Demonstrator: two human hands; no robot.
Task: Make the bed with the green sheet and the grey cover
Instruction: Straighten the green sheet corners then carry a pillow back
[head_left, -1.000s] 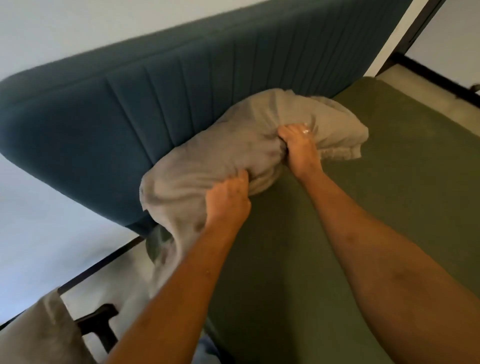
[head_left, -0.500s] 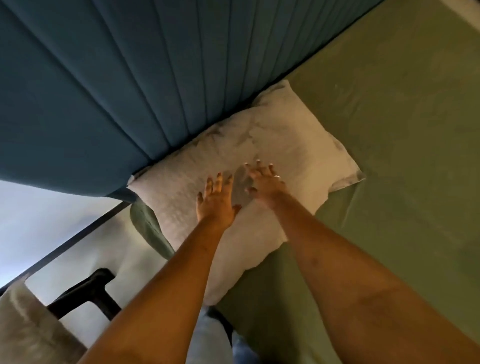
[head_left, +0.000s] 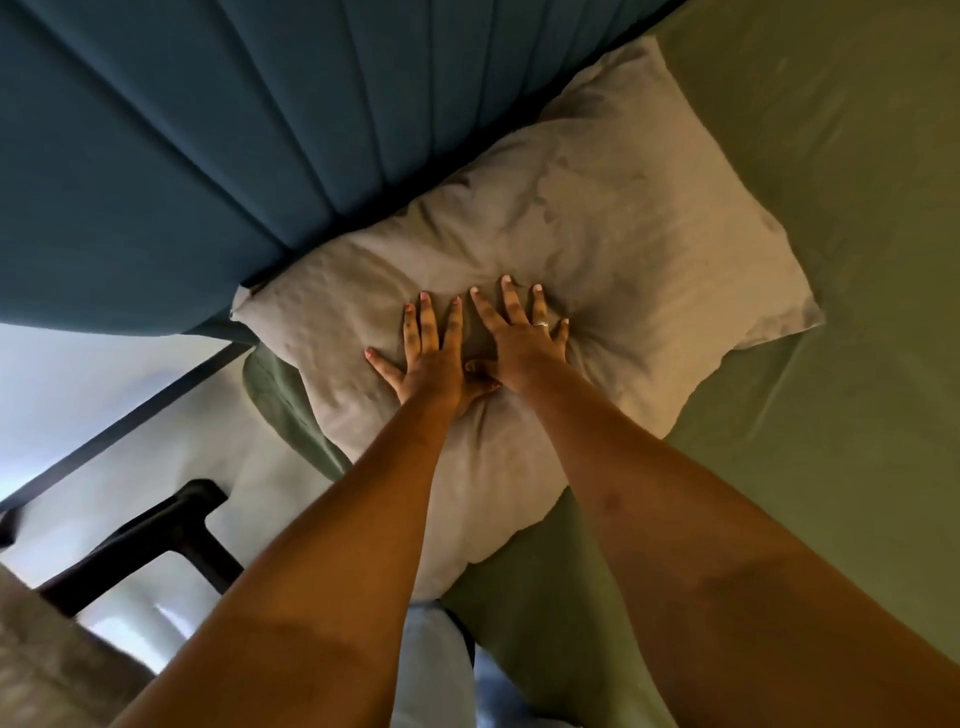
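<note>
A grey pillow (head_left: 597, 218) lies flat on the green sheet (head_left: 831, 389) at the bed's head corner, its long side against the teal headboard (head_left: 208, 130). My left hand (head_left: 431, 358) and my right hand (head_left: 519, 338) press side by side on the pillow's middle, palms down, fingers spread, denting the fabric. Neither hand grips anything. The green sheet covers the mattress and wraps over its corner (head_left: 285, 405) beneath the pillow.
Left of the bed there is pale floor and a black chair frame (head_left: 145, 540). A grey fabric piece (head_left: 47, 660) shows at the bottom left corner. A white wall with a dark baseboard (head_left: 119, 426) runs behind.
One second ago both hands gripped the bunched pillow in the air. It has since been laid flat by the headboard, and my open hands have come down onto its middle.
</note>
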